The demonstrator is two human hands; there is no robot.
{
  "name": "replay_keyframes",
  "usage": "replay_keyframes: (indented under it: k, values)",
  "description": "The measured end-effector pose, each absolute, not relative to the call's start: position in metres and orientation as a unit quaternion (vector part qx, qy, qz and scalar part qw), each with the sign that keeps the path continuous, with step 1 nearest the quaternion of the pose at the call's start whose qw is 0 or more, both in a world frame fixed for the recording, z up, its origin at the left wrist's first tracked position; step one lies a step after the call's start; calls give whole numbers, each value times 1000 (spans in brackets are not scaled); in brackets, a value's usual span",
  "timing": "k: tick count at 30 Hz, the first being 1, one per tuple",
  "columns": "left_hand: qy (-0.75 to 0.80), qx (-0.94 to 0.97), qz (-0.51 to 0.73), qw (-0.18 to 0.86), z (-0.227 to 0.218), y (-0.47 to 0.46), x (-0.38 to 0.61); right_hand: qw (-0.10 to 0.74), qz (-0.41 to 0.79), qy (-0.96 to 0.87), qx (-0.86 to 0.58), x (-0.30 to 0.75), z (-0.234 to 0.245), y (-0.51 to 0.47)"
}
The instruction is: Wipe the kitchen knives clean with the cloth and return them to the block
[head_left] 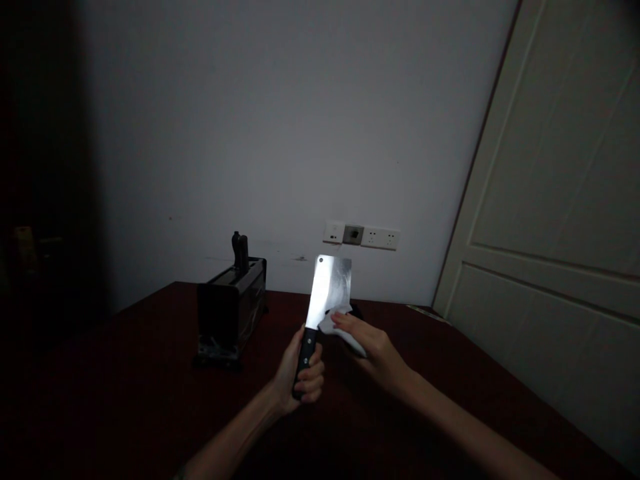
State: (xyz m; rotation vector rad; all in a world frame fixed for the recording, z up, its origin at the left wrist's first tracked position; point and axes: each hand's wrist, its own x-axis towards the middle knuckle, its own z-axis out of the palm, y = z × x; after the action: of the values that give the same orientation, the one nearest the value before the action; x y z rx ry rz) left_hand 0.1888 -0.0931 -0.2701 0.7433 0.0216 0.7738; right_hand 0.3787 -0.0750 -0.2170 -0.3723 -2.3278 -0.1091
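Observation:
A cleaver [330,287] with a wide shiny blade and a black riveted handle is held upright above the table, its blade pointing away from me. My left hand [299,377] is wrapped round the handle. A white cloth [327,325] is pinched in my right hand [373,343], which presses it against the lower right part of the blade, near the handle. Some of the cloth hangs below my fingers. A small dark thing shows behind the cloth, too dim to make out.
On the left of the dark red table [425,373] stands a black knife block [233,307] with dark handles rising from its top. Wall sockets [373,237] are set in the wall behind. A pale panelled door [560,280] borders the right side.

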Motion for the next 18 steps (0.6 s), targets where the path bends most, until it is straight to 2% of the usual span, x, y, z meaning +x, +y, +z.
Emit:
replay_keyframes:
  k: [7, 10, 13, 18]
  values:
    - [35, 365, 349, 863, -275, -98, 193, 447, -94, -858, -234, 387, -158, -26]
    - [50, 371, 342, 862, -276, -99, 196, 462, -115, -843, -249, 395, -146, -13]
    - [54, 375, 335, 863, -277, -99, 197, 454, -135, -848, -238, 399, -154, -17]
    - [59, 368, 346, 861, -279, -96, 195, 397, -122, -891, -186, 395, -196, -49]
